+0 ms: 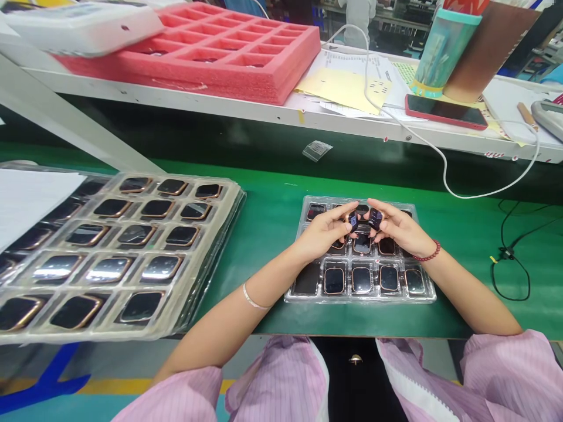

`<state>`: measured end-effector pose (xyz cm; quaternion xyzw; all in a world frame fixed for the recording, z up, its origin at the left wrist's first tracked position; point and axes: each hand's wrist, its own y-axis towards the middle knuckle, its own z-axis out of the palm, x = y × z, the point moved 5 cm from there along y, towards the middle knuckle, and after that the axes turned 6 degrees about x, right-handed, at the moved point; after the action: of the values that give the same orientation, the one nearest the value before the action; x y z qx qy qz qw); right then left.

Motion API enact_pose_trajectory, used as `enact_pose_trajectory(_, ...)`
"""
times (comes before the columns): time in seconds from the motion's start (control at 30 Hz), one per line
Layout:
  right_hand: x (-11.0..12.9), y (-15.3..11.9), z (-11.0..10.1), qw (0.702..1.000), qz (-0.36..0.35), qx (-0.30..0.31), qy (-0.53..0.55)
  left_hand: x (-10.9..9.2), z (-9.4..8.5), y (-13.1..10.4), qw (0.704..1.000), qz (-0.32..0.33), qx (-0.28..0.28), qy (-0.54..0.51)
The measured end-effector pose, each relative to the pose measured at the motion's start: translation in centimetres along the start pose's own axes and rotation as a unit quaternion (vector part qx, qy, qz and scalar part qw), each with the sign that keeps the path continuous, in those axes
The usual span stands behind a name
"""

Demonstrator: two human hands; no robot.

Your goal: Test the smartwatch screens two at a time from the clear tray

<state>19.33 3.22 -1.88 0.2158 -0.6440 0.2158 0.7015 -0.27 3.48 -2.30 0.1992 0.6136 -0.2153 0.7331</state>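
Above a clear plastic tray (360, 298), both of my hands are raised close together. My left hand (323, 234) grips a small dark watch case (352, 221) between thumb and fingers. A second dark watch case (375, 218) is held by my right hand (402, 230), a short gap from the first. Rows of square, dark-faced watch cases with gold-coloured rims sit in the tray's compartments. The bottom left compartment (307, 279) holds no watch case. My hands hide part of the upper rows.
Stacked trays of watch cases (160, 258) stand at the left on the green table (259, 234). A white shelf (246, 114) crosses behind, bearing a red foam tray (281, 76), papers, a phone (445, 111) and a cup (444, 53). Black cable (505, 253) lies right.
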Motion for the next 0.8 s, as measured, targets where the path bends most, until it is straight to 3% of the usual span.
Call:
enact_pose_trajectory(0.27, 0.28, -0.05, 0.51, 1.0, -0.005, 0.018, -0.019, 0.1, 0.6, -0.17, 0.999, -0.021, 0.031, -0.007)
enact_pose_trajectory(0.8, 0.15, -0.08, 0.57, 0.998, 0.004, 0.032, -0.05, 0.01, 0.77, -0.14, 0.999, -0.019, 0.042, -0.007)
